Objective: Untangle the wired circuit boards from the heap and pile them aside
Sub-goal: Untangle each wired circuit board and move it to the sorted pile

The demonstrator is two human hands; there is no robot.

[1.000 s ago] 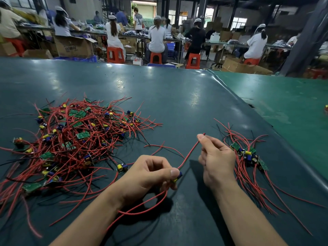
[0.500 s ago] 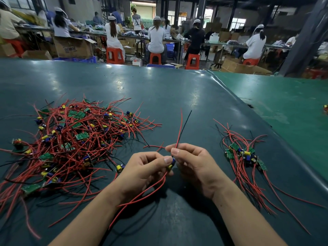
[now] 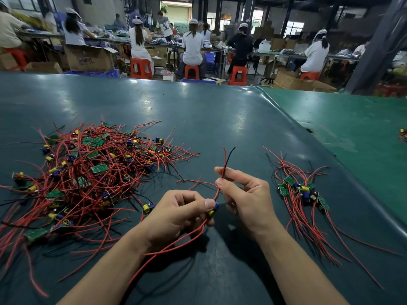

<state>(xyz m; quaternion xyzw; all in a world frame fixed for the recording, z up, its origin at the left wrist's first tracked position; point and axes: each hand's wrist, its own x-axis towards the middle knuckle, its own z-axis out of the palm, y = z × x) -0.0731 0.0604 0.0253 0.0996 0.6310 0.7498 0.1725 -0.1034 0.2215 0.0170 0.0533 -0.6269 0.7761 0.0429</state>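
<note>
A: What could go wrong here?

B: The heap (image 3: 88, 172), left of the hands, is one big knot. A trailing red lead could drag back into it and snag. The sorted pile (image 3: 301, 192) lies right of the hands, well apart from the heap.

A: And the hands?

B: Close together, between heap and pile. The left hand (image 3: 176, 219) grips the freed board (image 3: 212, 211). The right hand (image 3: 246, 194) pinches its wires (image 3: 223, 164), which stand upward. A hard tug might strain the solder joints.
</note>
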